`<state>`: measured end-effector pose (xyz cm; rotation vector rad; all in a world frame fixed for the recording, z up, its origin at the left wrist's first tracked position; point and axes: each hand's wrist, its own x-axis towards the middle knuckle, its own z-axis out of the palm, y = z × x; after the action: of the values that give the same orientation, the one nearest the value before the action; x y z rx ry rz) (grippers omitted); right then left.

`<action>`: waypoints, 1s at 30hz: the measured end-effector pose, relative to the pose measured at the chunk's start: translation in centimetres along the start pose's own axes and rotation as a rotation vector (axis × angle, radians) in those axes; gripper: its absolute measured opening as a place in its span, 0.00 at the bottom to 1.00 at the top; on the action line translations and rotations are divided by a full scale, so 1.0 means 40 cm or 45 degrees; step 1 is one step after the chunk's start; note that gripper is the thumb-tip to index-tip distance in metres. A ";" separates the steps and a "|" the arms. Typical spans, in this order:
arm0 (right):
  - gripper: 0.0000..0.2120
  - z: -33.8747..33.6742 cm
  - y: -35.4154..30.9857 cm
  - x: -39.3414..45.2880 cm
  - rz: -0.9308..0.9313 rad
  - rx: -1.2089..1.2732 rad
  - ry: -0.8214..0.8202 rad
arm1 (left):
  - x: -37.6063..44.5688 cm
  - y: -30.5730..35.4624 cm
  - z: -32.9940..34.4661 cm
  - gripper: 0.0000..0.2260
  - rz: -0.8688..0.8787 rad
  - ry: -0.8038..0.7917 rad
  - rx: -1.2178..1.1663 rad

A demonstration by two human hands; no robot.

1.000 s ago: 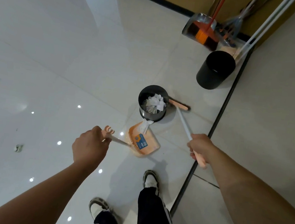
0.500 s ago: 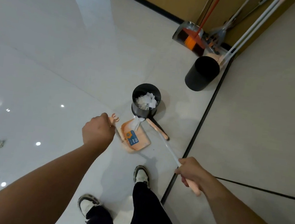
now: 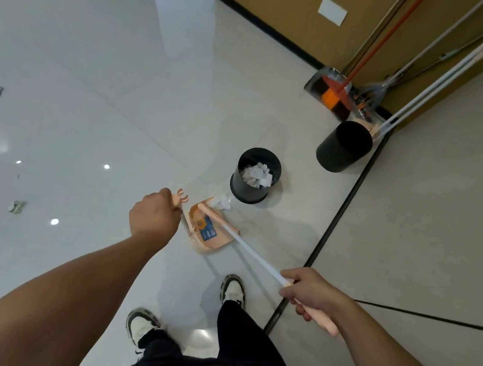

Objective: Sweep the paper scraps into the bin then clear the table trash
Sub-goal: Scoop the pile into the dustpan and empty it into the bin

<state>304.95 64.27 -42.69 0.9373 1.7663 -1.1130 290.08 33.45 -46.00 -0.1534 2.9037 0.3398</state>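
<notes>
Left hand (image 3: 154,217) is gripping the peach dustpan's (image 3: 208,235) handle at frame center, right hand (image 3: 310,291) gripping the broom (image 3: 245,244) lower right. Dustpan has a blue label, text too blurry to read. Paper scraps (image 3: 257,175) sit in the black bin (image 3: 254,176) just above, one crumpled scrap (image 3: 222,202) at the pan's lip.

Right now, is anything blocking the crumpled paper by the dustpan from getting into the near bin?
Nothing visible lies between them. The crumpled paper sits at the dustpan mouth, just short of the near bin; only the bin's upright wall stands ahead, so it needs lifting in.

Dustpan (image 3: 208,233) in left hand (image 3: 154,217), broom (image 3: 245,244) in right hand (image 3: 312,292), beside bin (image 3: 255,175).
</notes>
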 end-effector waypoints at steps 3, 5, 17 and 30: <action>0.27 0.053 -0.058 0.021 -0.052 0.053 0.040 | -0.005 -0.097 -0.023 0.08 -0.111 0.033 -0.046; 0.27 0.090 -0.101 0.033 -0.078 0.068 0.066 | -0.012 -0.161 -0.037 0.08 -0.162 0.044 -0.058; 0.10 0.575 -0.374 0.161 -0.251 -0.198 -0.235 | -0.170 -0.629 -0.118 0.12 -0.668 0.114 -0.125; 0.27 0.930 -0.671 0.011 -0.282 -0.424 -0.532 | -0.213 -1.079 -0.259 0.08 -0.980 0.266 -0.224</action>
<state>290.24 20.86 -44.56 0.2873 1.6579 -1.0181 301.78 -10.13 -43.59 -1.3441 2.7219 0.4452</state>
